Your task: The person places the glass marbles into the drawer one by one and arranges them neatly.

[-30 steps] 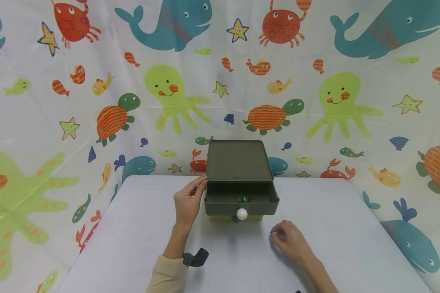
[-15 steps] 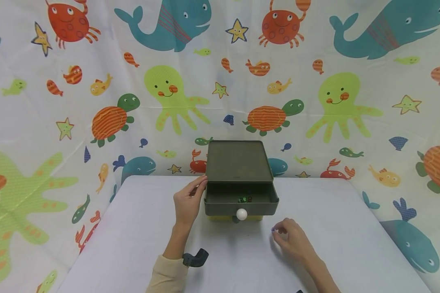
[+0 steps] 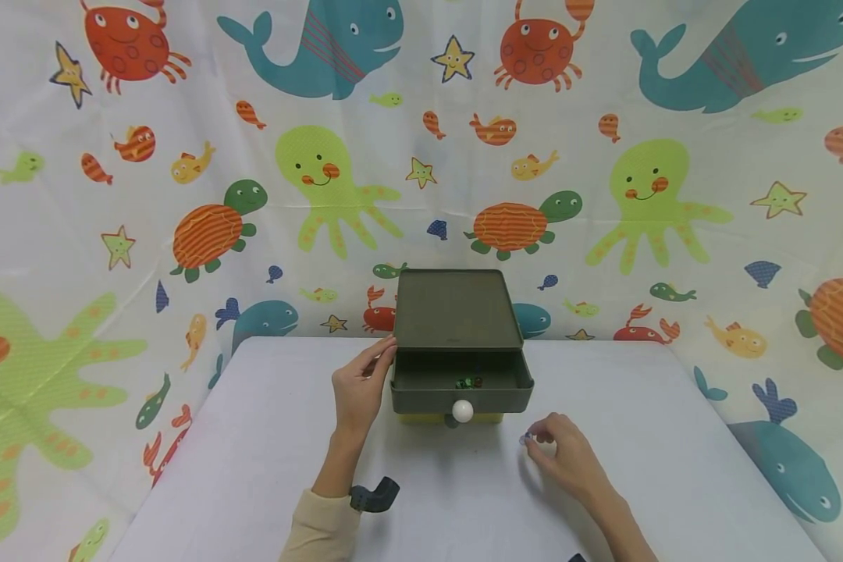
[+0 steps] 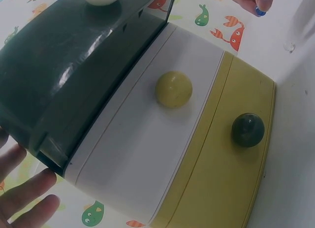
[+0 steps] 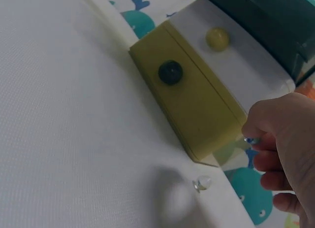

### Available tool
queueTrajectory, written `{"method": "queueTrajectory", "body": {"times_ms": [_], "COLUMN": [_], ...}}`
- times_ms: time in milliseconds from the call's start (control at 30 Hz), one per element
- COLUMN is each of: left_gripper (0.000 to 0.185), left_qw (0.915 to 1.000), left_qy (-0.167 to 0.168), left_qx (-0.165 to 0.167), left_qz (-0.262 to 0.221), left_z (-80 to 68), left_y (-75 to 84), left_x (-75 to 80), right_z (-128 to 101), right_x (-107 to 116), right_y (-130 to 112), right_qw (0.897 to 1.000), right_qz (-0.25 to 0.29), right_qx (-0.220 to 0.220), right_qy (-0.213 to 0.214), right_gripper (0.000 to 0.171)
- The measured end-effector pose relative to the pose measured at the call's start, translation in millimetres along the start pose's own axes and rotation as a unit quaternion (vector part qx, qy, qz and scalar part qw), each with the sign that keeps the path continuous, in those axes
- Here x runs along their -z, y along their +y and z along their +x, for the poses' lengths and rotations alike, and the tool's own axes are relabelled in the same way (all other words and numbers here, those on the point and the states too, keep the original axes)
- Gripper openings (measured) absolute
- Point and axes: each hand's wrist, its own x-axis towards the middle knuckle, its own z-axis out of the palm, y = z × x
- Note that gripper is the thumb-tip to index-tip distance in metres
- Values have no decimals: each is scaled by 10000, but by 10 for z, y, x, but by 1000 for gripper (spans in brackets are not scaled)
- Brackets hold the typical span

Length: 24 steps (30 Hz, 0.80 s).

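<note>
A small drawer unit [image 3: 460, 312] stands on the table, its dark green top drawer [image 3: 421, 402] pulled out, with a white knob [image 3: 462, 411]. Several small green and reddish marbles [image 3: 467, 383] lie inside. My left hand [image 3: 358, 390] touches the unit's left side near the top with its fingers extended; in the left wrist view those fingers [image 4: 29, 188] meet the green drawer's edge. Right of the unit, just above the table, my right hand [image 3: 562, 453] pinches a small blue marble [image 4: 260, 12] between thumb and forefinger. It is mostly hidden by the fingers in the right wrist view.
A clear glassy piece [image 5: 202, 182] lies on the table near the unit's right front corner. Below the green drawer are a white drawer [image 4: 138, 139] with a yellow knob [image 4: 173, 89] and a yellow drawer [image 4: 211, 179] with a dark knob [image 4: 248, 130]. A patterned curtain [image 3: 421, 211] hangs behind.
My right hand has risen slightly, away from me, with the blue marble at its fingertips. The left hand and the drawer unit have stayed in place.
</note>
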Motion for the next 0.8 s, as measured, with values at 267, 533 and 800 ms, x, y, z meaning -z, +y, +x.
{"method": "queueTrajectory", "body": {"times_ms": [267, 533, 800], "left_gripper": [22, 22, 21], "left_qw": [10000, 10000, 10000], "left_qy": [13, 5, 10], "left_qx": [58, -38, -16], "left_qz": [-9, 42, -9], "left_z": [-7, -5, -10], "left_y": [-18, -3, -12], "left_x": [-3, 1, -2], "right_z": [9, 23, 37], "right_x": [25, 76, 145], "right_y": [-2, -5, -27], "right_qw": [10000, 9997, 9988], "right_qz": [0, -56, -64], "right_qx": [60, 45, 190], "right_qy": [75, 244, 446], "right_gripper": [17, 16, 16]}}
